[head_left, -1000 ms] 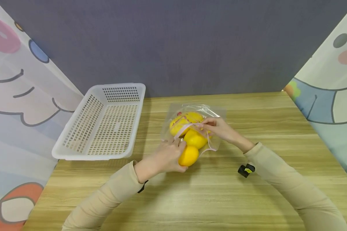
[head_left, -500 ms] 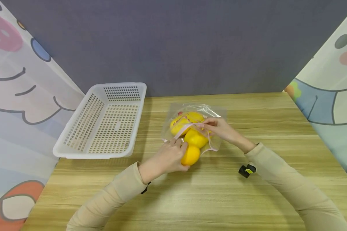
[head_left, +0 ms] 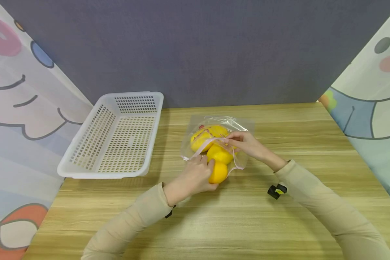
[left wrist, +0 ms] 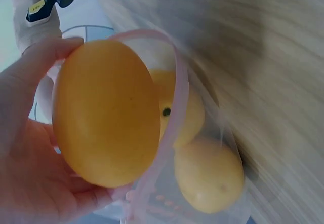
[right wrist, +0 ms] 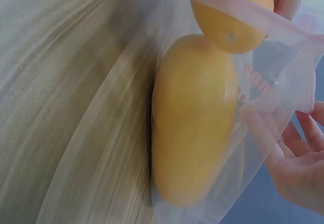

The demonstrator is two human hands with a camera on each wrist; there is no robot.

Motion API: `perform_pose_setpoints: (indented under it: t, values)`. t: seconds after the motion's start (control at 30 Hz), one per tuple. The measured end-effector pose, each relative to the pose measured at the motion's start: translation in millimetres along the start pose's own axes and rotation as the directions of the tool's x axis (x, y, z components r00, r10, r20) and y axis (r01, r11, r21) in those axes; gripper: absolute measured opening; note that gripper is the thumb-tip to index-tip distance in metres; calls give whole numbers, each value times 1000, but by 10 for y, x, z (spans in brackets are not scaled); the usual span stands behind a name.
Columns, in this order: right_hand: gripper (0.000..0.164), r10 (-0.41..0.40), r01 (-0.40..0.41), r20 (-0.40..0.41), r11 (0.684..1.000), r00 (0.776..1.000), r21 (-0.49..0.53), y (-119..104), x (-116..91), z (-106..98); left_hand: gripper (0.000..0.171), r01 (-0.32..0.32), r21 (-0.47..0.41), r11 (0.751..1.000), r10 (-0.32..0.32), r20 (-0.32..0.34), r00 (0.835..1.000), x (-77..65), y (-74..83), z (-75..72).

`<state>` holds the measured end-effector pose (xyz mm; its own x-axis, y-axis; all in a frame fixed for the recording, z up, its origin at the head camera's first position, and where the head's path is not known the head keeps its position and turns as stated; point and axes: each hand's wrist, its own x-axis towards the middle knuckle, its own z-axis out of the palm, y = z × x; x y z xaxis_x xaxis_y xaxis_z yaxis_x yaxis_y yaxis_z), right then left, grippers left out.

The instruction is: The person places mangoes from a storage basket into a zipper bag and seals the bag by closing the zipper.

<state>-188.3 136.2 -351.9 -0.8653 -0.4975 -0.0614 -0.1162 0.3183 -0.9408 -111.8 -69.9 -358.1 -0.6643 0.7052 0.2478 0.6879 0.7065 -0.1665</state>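
My left hand (head_left: 193, 177) grips a smooth yellow-orange oval fruit (head_left: 218, 172), which fills its palm in the left wrist view (left wrist: 106, 112). The fruit is at the mouth of a clear zip bag (head_left: 238, 125) with a pink zip edge (left wrist: 179, 95) and red print. In the right wrist view, the fruit's far end reaches past that edge. My right hand (head_left: 246, 145) pinches the bag's edge between thumb and fingers, keeping the mouth spread. Inside lie other yellow fruits (head_left: 219, 155), seen through the film; their exact number is hard to tell.
A white slotted plastic basket (head_left: 126, 144) stands left of the bag, near the back of the wooden table (head_left: 234, 224). A grey panel (head_left: 214, 54) rises behind the table. Cartoon-printed cloth (head_left: 16, 144) hangs at both sides.
My left hand has shifted slightly right and away from me with its fruit, closer to the bag's mouth. The right hand and the bag have stayed almost still.
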Motion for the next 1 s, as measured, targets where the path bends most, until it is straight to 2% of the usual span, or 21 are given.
perform_pose_setpoints:
  t: [0.2,0.33,0.5,0.8,1.0]
  values:
    - [27,-18,17,-11,1000,1000,-16,-15,-12,15,60,47,8,999,-48,2,999,36,54,54]
    - [26,-34,34,-19,999,999,-26,-9,-11,27,59,48,4,999,-48,24,999,66,75,83]
    - [24,-53,52,-23,998,998,-33,-1,-10,33,61,48,10,999,-48,17,999,116,96,105]
    - [24,-42,42,-3,999,999,-20,-6,-37,36,67,51,-3,999,-51,55,997,165,112,178]
    - [24,-47,47,6,999,999,-3,12,-65,46,65,54,-11,999,-53,9,999,152,125,275]
